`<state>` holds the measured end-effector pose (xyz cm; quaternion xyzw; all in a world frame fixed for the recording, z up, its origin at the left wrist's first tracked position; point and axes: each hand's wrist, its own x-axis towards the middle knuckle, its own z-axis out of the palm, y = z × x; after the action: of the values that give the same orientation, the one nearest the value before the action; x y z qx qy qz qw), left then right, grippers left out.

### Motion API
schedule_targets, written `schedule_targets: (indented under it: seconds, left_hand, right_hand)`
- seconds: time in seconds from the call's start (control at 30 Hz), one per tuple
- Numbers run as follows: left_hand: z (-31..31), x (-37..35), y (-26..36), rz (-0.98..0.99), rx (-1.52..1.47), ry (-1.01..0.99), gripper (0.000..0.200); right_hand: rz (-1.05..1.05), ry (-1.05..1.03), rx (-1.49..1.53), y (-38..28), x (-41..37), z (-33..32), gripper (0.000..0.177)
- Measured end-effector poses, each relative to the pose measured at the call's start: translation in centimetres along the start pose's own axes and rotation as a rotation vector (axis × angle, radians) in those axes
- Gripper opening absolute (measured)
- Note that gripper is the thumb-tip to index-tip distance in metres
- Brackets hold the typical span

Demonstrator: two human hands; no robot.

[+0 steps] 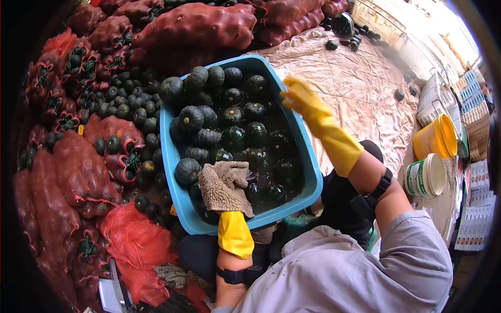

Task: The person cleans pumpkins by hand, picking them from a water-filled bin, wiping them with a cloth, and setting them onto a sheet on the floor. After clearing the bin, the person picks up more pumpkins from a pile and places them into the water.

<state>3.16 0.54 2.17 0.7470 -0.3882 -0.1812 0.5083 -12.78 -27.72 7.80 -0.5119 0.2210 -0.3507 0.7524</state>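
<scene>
Sitting heaped in the blue tub (pixel 178 194), the dark green squashes (pixel 233 136) are wet and glossy, and the lower right part of the tub holds dark water. The tub lies right in front of the person, its near rim over the knees.

The left hand (pixel 224 185) lies on the squashes at the near edge, wrapped in a shaggy beige cloth over a yellow glove. Its fingers are hidden under the cloth, so I cannot tell whether they close on a squash. The right hand (pixel 305 101), also in a yellow glove, is at the far right rim. It is blurred, its fingers look bent, and I cannot tell whether they grip the rim.

The main risk I judge is slipping: a wet rind under a wet cloth gives poor hold, and a squash could shoot out over the rim. The heap stands above the rim on the left, so a push there could roll one off toward the loose squashes (pixel 125 107) and the red mesh sacks (pixel 78 177). If the right hand pulls on the rim, the tub could tip and spill water onto the person's lap or the pale sheet (pixel 360 88). The yellow bucket (pixel 436 136) and white bucket (pixel 425 177) stand well apart, out of harm
</scene>
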Motion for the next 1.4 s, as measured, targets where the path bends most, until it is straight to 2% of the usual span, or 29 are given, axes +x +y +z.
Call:
schedule_targets:
  seconds: [0.03, 0.07, 0.1, 0.13, 0.2, 0.23, 0.33, 0.43, 0.5, 0.6, 0.63, 0.67, 0.7, 0.77, 0.8, 0.87, 0.9, 1.0, 1.03, 1.07, 1.1, 1.13, 1.17, 1.2, 1.23, 1.27, 1.33, 1.37, 1.4]
  left_hand:
    - [-0.6, 0.5, -0.5, 0.146, 0.19, -0.069, 0.015]
    - [-1.1, 1.7, -0.8, 0.276, 0.356, -0.142, 0.012]
    - [-1.5, 3.0, -1.0, 0.364, 0.498, -0.244, 0.009]
    - [-1.5, 3.7, -0.8, 0.414, 0.631, -0.365, 0.009]
    - [-1.3, 5.0, 0.9, 0.411, 0.898, -0.592, 0.013]
    - [-1.2, 5.4, 2.2, 0.424, 1.031, -0.7, 0.016]
    - [-1.0, 3.4, 1.7, 0.334, 1.224, -0.552, 0.018]
    - [-0.6, 3.5, 2.6, 0.221, 1.332, -0.599, 0.021]
    - [-0.3, 3.5, 3.9, 0.136, 1.472, -0.645, 0.025]
    - [0.6, 3.3, 3.7, 0.05, 1.163, -0.417, 0.025]
    - [0.6, 3.1, 4.7, 0.039, 0.876, -0.26, 0.027]
    - [0.5, 2.7, 4.6, 0.157, 0.715, -0.174, 0.026]
    - [0.4, 2.3, 4.5, 0.284, 0.563, -0.106, 0.027]
    - [0.6, 0.9, 3.0, 0.434, 0.252, -0.19, 0.029]
    - [1.3, 0.7, 2.4, 0.334, -0.029, -0.249, 0.031]
    - [2.5, 0.3, 0.9, 0.127, -0.591, -0.371, 0.035]
    - [3.1, 0.7, 0.5, 0.023, -0.874, -0.425, 0.037]
    - [4.5, -0.7, -0.4, -0.304, -1.532, -0.439, 0.042]
    - [4.6, -0.7, 0.1, -0.387, -1.597, -0.389, 0.043]
    - [4.8, -0.5, 0.9, -0.465, -1.663, -0.33, 0.044]
    - [5.0, -0.1, 1.5, -0.534, -1.73, -0.266, 0.045]
    - [4.8, 0.1, 1.6, -0.59, -1.792, -0.206, 0.047]
    - [4.5, -0.4, 1.8, -0.323, -1.327, -0.134, 0.048]
    - [4.5, -1.0, 2.4, -0.093, -0.852, -0.067, 0.049]
    - [4.4, -1.5, 3.3, 0.106, -0.367, -0.011, 0.05]
    - [3.6, -1.3, 3.7, 0.172, -0.257, 0.023, 0.054]
    - [1.9, -1.1, 4.3, 0.112, -0.436, 0.049, 0.065]
    - [1.3, -1.1, 5.1, 0.078, -0.487, 0.071, 0.07]
    - [-1.0, -1.1, 7.8, 0.219, 0.198, 0.119, 0.069]
  right_hand:
    - [0.061, -0.199, -0.739, 2.5, -0.8, 0.8, 0.065]
    - [-0.033, -0.445, -1.459, 5.1, -1.7, 1.6, 0.07]
    - [0.337, -0.581, -1.826, 6.6, -1.9, 3.5, 0.081]
    - [0.197, -0.411, -1.841, 9.9, -3.4, 3.1, 0.086]
    - [0.33, -0.234, -1.953, 12.2, -2.7, 4.8, 0.093]
    - [0.336, -0.26, -1.918, 11.9, -2.2, 3.8, 0.095]
    - [0.362, -0.368, -1.758, 12.5, -1.4, 3.5, 0.099]
    - [0.452, -0.482, -1.626, 10.6, -0.7, 2.3, 0.1]
    - [0.572, -0.414, -1.104, 6.7, -3.0, 2.7, 0.1]
    - [0.589, -0.322, -0.339, 2.4, -8.9, 6.7, 0.098]
    - [0.155, -0.348, -0.606, 4.7, -11.5, 7.9, 0.096]
    - [-0.291, -0.362, -0.844, 6.3, -13.3, 9.6, 0.094]
    - [-0.301, -0.31, -0.842, 7.2, -13.9, 10.5, 0.089]
    - [-0.275, -0.133, -0.842, 9.1, -13.2, 11.4, 0.079]
    - [-0.196, 0.066, -0.84, 10.7, -10.5, 11.1, 0.073]
    - [0.252, 0.265, -0.345, 8.2, -7.1, 10.8, 0.068]
    - [0.065, 0.248, -0.46, 8.2, -8.2, 11.5, 0.067]
    - [-0.226, -0.246, -0.611, 7.6, -15.0, 12.8, 0.073]
    - [-0.275, -0.507, -0.702, 6.0, -15.3, 12.6, 0.075]
    - [-0.342, -0.557, -0.809, 5.5, -14.4, 11.8, 0.078]
    - [-0.511, -0.452, -0.905, 5.7, -12.3, 10.9, 0.077]
    - [-0.525, -0.194, -0.939, 7.0, -9.9, 9.9, 0.074]
    - [-0.425, 0.128, -0.945, 8.5, -7.7, 9.7, 0.071]
    - [-0.338, 0.156, -0.955, 7.7, -7.1, 9.7, 0.073]
    - [-0.41, -0.069, -0.913, 6.2, -8.0, 9.9, 0.075]
    - [-0.212, -0.319, -0.645, 4.7, -9.3, 10.5, 0.07]
    - [0.219, -0.665, -0.302, 1.6, -9.5, 10.6, 0.066]
    - [0.284, -0.57, -0.251, 1.5, -9.1, 10.6, 0.063]
    - [0.172, -0.377, -0.567, 3.4, -7.5, 9.2, 0.058]
